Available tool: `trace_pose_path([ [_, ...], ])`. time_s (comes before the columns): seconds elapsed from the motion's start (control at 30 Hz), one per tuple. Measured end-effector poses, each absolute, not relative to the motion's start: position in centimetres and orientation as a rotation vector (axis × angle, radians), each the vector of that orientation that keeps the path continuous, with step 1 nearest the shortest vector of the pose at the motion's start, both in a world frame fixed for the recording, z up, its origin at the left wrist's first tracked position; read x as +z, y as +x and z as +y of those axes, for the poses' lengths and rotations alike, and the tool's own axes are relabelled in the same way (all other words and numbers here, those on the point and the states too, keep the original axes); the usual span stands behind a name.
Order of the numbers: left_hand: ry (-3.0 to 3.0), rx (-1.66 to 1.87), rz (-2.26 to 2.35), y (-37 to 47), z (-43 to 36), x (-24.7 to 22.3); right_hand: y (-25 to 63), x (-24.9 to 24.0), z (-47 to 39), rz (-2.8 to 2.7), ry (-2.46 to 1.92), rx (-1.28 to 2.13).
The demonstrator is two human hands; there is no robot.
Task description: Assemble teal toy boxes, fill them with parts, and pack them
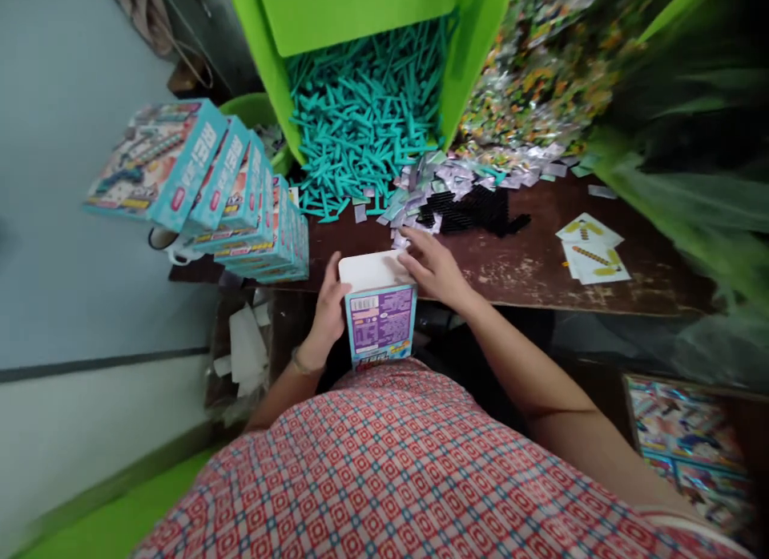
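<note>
A blue and purple printed box (382, 323) stands upright against my body at the table's front edge, its white flap (369, 272) raised at the top. My left hand (329, 304) grips the box by its left side. At the flap's right end is my right hand (433, 269), thumb and fingers apart, touching the flap's corner. Beyond the hands lie silvery packets (448, 178) and a pile of black ridged sticks (474, 209). Turquoise plastic pieces (366, 110) spill from a green bin (360, 14).
A leaning stack of blue boxes (258, 223) stands at the table's left, beside a white cup (180, 251). Printed cards (594, 259) lie on the brown table (510, 271) at right. A heap of colourful packets (534, 86) fills the back right. Flat boxes (685, 431) sit low at right.
</note>
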State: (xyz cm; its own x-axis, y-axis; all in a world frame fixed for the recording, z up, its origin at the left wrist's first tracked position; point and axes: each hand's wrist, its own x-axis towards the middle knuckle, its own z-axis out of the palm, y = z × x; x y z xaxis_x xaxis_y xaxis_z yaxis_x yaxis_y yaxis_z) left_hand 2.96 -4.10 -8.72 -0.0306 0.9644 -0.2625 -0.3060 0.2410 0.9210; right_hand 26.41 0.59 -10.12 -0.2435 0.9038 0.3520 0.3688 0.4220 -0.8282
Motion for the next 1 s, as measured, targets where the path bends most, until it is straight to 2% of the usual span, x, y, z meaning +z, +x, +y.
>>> trace_pose_path([
  [0.13,0.688,1.104,1.143,2.8,-3.7,-9.3,25.2,-9.2,1.3,-2.033,-0.981,0.844],
  [0.23,0.669,1.129,1.118,2.5,-4.1,-9.5,24.6,-9.0,-0.3,-1.944,-0.884,1.072],
  [0.43,0.747,1.140,1.055,3.1,-4.9,-9.3,25.4,-9.0,-0.3,-1.790,-0.976,1.483],
  [0.67,0.917,1.439,0.992,3.5,-6.4,-10.4,26.4,-8.6,-0.1,-2.013,-0.824,1.316],
  [0.83,1.311,1.385,1.242,1.6,-7.3,-10.7,26.7,-10.7,-2.4,-2.002,-0.804,1.215],
  [1.0,1.381,1.293,1.335,0.4,-7.5,-10.8,25.3,-13.2,-4.2,-1.788,-0.926,1.067],
])
